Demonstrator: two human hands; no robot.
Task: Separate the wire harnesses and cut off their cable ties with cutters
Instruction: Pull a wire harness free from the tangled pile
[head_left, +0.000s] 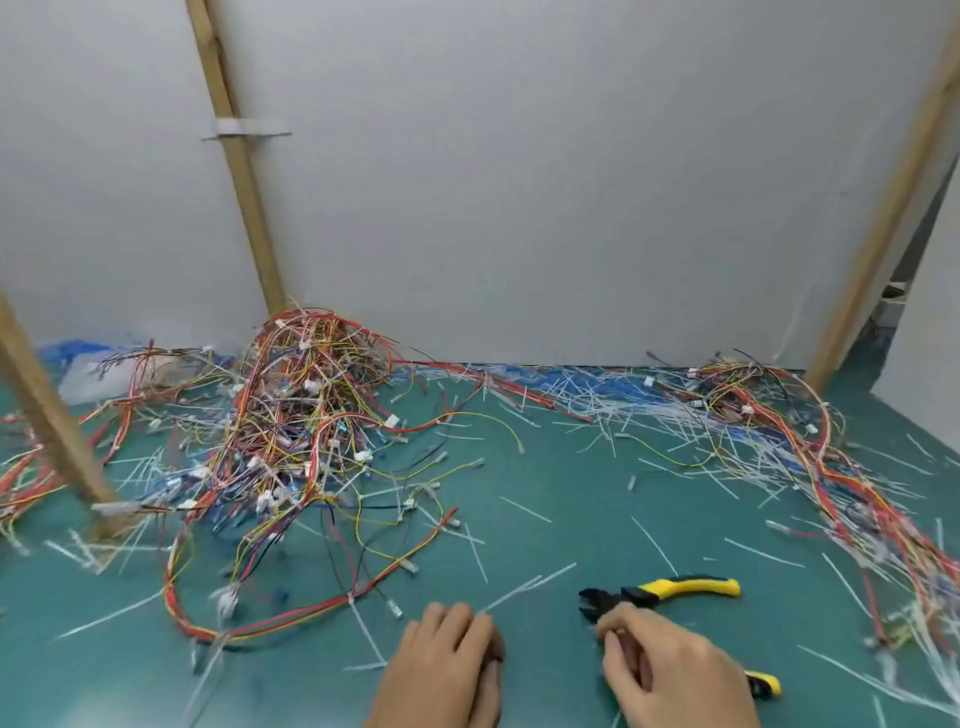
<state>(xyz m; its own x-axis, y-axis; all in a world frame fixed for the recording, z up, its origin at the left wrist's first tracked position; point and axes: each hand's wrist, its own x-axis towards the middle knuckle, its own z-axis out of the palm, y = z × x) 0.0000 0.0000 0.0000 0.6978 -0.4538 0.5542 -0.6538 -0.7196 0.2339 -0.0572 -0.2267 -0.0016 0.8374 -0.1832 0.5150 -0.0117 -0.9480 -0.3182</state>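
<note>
The cutters (675, 588), yellow-handled with a black head, lie on the green worktop (561, 488) at the lower right of the frame, handles spread wide and the head pointing left. The right hand (670, 675) lies over their lower handle. Its fingers (615, 626) curl round the handle close to the pivot, and the handle's yellow tip shows from under the hand at the right. The upper handle lies free above the hand.

The left hand (441, 665) rests at the bottom centre, just left of the right hand, knuckles up and fingers (457, 623) curled under. A dark spot shows at its right edge, and I cannot tell whether it holds anything.

A big tangled pile (306, 405) of red, yellow and black harnesses rises at the centre left against the white panel (519, 182). One loop (291, 618) from it trails down to the lower left, near the left hand. A second bundle (831, 483) runs down the right side of the frame. White ties (524, 508) lie strewn all over the worktop, thickest toward the back right. A wooden post (52, 426) stands at the left edge.
</note>
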